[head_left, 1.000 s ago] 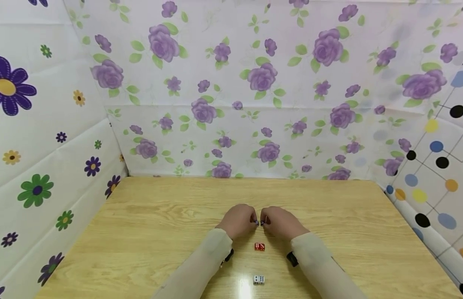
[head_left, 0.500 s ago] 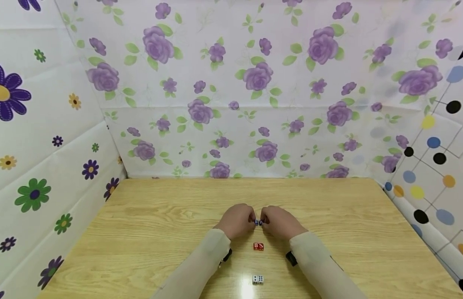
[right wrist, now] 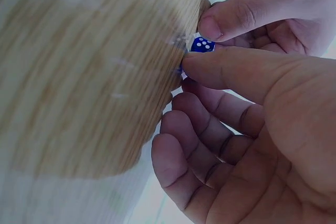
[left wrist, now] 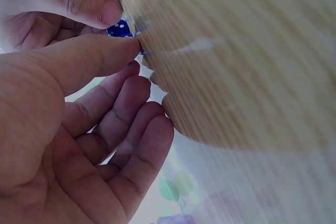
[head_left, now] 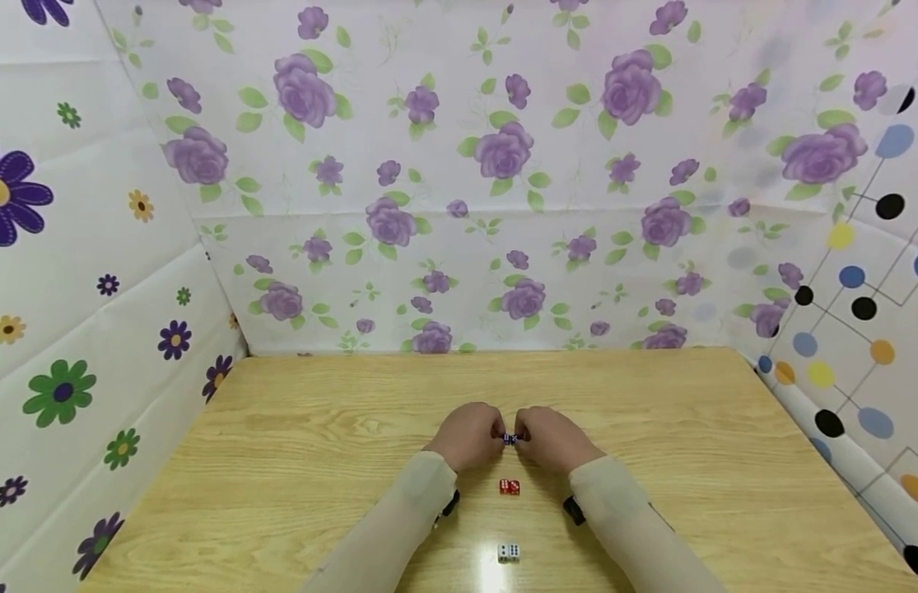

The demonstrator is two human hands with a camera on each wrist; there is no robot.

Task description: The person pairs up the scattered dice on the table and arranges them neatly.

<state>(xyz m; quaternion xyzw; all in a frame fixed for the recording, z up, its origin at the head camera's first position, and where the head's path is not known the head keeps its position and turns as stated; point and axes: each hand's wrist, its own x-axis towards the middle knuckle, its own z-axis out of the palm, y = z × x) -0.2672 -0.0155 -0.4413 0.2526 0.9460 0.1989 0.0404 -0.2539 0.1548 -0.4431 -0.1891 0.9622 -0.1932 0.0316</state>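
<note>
Just beyond the middle of the table, my left hand (head_left: 469, 436) pinches a blue die (head_left: 506, 439) between thumb and fingers. My right hand (head_left: 555, 439) pinches a second blue die (head_left: 514, 440) from the other side. The two blue dice sit side by side at the table surface, right up against each other in the head view. In the left wrist view a blue die (left wrist: 119, 28) with white pips shows between the two thumbs. A blue die face (right wrist: 202, 44) also shows in the right wrist view; the fingers hide the rest.
Nearer the body, a pair of red dice (head_left: 509, 487) lies side by side on the wooden table (head_left: 318, 461). Closer still is a pair of white dice (head_left: 508, 553), also together. Floral cloth (head_left: 459, 206) hangs behind the table, with patterned sheets at both sides.
Both hands have drawn together, and the gap between the two blue dice has closed. The red and white pairs stay put on the table. The head view has shifted slightly.
</note>
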